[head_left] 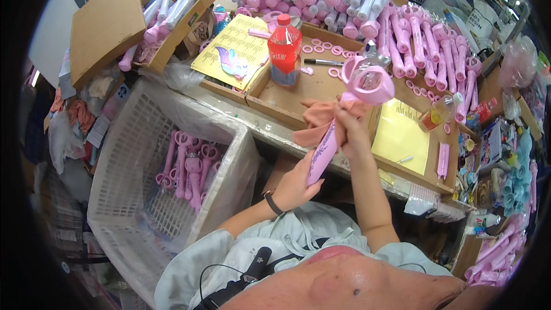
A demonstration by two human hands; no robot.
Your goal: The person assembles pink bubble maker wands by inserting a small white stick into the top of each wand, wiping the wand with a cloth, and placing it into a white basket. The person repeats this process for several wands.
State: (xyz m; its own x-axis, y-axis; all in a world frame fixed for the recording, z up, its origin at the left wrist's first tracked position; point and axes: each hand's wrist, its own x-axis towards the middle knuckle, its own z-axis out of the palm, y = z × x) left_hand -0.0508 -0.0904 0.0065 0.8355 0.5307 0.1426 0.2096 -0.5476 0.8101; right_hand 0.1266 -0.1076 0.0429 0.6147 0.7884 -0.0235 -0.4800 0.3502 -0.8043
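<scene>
A pink toy wand [322, 156] with purple print on its handle slants up and away in front of me. My left hand [291, 185] is closed round the lower end of its handle. Higher up, my right hand [351, 128] grips the wand through an orange cloth [317, 119] folded about its neck. The wand's pink ring-shaped head [368, 84] sticks out beyond the cloth, over the cardboard tray [275, 102]. The right fingertips are partly hidden by the cloth.
A white plastic crate [115, 166] at left holds several pink wands [192, 166]. White-handled wands [321, 0] and pink handles [425, 46] are heaped at the back. A red-labelled bottle [284, 51], yellow sheets [404, 135], pink rings [330, 45] and a yellowish bottle [439, 113] lie or stand around the tray.
</scene>
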